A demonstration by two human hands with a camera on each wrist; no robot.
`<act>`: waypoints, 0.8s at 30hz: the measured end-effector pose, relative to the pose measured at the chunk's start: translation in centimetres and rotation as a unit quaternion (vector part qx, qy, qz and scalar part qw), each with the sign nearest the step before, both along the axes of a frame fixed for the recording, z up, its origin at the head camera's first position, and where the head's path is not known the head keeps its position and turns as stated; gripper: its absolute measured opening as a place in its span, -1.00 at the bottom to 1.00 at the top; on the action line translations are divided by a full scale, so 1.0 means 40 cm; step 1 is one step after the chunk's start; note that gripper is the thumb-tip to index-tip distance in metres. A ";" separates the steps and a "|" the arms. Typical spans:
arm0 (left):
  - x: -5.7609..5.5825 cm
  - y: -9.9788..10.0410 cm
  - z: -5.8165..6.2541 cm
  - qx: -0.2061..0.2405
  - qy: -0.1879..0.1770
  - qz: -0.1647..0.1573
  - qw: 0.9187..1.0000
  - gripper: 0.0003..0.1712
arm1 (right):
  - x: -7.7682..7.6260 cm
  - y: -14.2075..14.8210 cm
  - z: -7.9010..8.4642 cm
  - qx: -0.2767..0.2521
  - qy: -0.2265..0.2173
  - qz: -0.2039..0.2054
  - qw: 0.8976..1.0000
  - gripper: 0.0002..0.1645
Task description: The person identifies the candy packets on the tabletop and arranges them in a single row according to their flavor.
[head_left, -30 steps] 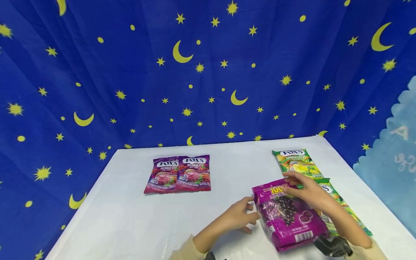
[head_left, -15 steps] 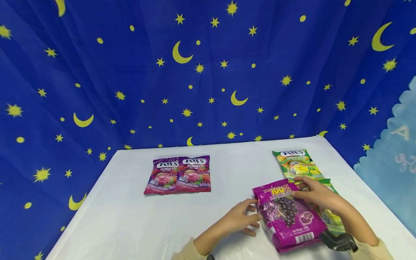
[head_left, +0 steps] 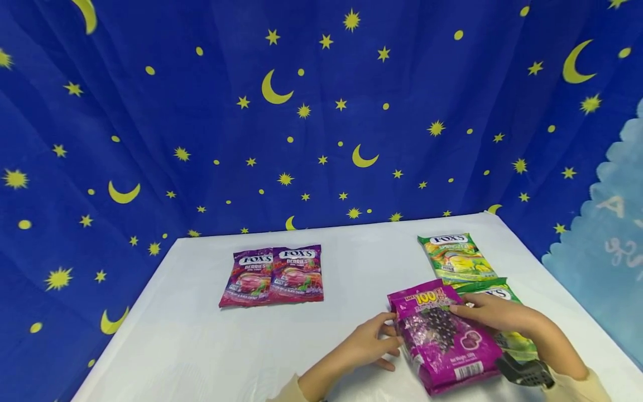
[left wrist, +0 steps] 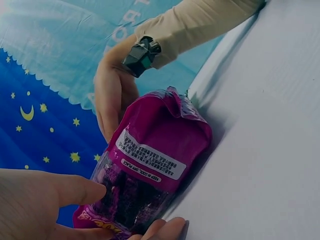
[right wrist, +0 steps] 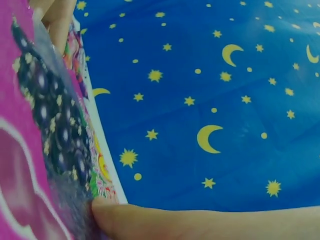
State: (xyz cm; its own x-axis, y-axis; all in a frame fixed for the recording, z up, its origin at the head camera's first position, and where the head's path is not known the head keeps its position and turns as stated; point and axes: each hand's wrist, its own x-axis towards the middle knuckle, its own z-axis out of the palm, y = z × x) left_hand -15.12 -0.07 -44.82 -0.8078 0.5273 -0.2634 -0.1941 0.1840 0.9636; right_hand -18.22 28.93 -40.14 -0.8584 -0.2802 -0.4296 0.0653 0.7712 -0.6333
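A purple bag of grape candy [head_left: 444, 340], marked "100", lies slanted at the table's right front, overlapping a green candy bag. My right hand [head_left: 502, 314] holds it by its right edge, the thumb [right wrist: 130, 217] resting on the grape picture and the other fingers toward the far side. At the bag's left side is my left hand [head_left: 369, 343], its loosely bent fingertips right at the side panel. In the left wrist view that hand's thumb [left wrist: 82, 192] lies by the clear window, and the printed white label [left wrist: 150, 155] faces the camera.
Two green Fox's bags lie at the right, the far one [head_left: 457, 259] in full view and the nearer one [head_left: 494, 287] partly covered. Two purple Fox's Berries bags [head_left: 296, 273] overlap at the left back. A blue star-patterned cloth [head_left: 321, 123] rises behind the white table [head_left: 176, 340].
My right hand has slid down along the purple bag's right edge, its thumb still on the front. My left hand stays at the left side. The head view has shifted slightly.
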 end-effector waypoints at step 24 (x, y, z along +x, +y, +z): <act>-0.010 0.004 0.007 -0.020 0.005 0.051 0.998 -0.62 | 0.012 -0.037 -0.014 -0.116 -0.068 -0.057 0.989 -0.15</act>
